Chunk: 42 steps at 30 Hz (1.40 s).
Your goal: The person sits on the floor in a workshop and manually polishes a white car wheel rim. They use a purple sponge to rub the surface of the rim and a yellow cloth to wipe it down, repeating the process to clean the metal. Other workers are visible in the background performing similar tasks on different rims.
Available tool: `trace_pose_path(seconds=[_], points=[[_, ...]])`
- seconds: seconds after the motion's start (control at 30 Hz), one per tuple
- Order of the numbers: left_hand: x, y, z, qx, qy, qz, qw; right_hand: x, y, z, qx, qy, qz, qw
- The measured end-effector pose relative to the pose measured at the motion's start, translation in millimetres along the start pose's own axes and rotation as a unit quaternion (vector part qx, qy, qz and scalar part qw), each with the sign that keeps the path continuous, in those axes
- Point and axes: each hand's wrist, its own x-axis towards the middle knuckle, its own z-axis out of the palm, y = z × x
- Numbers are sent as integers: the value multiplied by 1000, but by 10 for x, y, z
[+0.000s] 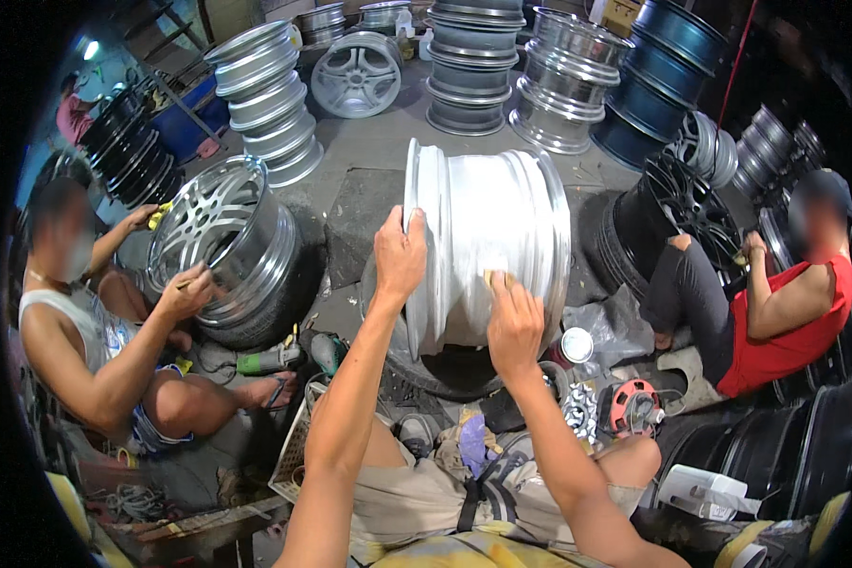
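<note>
A silver wheel rim (pixel 478 213) lies on its side in front of me, its bare barrel facing up toward me. It rests on a black tyre (pixel 421 377). My left hand (pixel 401 254) is closed on the rim's left flange, thumb at the edge. My right hand (pixel 515 327) pinches a small yellowish pad (pixel 490 276) against the lower right part of the barrel. Most of the pad is hidden by the fingers, so I cannot tell whether it is sandpaper or sponge.
Stacked rims (pixel 270 104) stand along the back. At left a person works on a polished rim (pixel 222 213); at right another sits by a black rim (pixel 693 204). Near my legs are a green power tool (pixel 267 361), a white-topped can (pixel 576 346) and a red cable reel (pixel 632 409).
</note>
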Motion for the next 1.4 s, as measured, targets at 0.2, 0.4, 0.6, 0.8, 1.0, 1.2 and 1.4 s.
trace_pose_path(seconds=[0.2, 0.4, 0.6, 0.8, 1.0, 1.2, 1.4], points=[[-13, 24, -11, 7, 18, 26, 999, -164, 0, -17, -17, 5, 9, 1000], [-16, 43, -4, -18, -3, -6, 1000, 197, -21, -33, -45, 2, -4, 999], [18, 86, -19, 0, -22, -15, 1000, 210, 80, -57, -58, 1, -31, 998], [7, 54, -21, 3, 23, 22, 999, -135, -47, 4, -30, -35, -15, 999], [14, 27, -43, -10, 8, 3, 1000, 151, -68, 59, -30, 26, -23, 999], [47, 62, -14, 13, -9, -6, 1000, 201, -7, -13, -31, -25, 1, 999], [-31, 19, -21, 9, 10, -13, 1000, -129, 23, -49, -32, -46, -16, 998]])
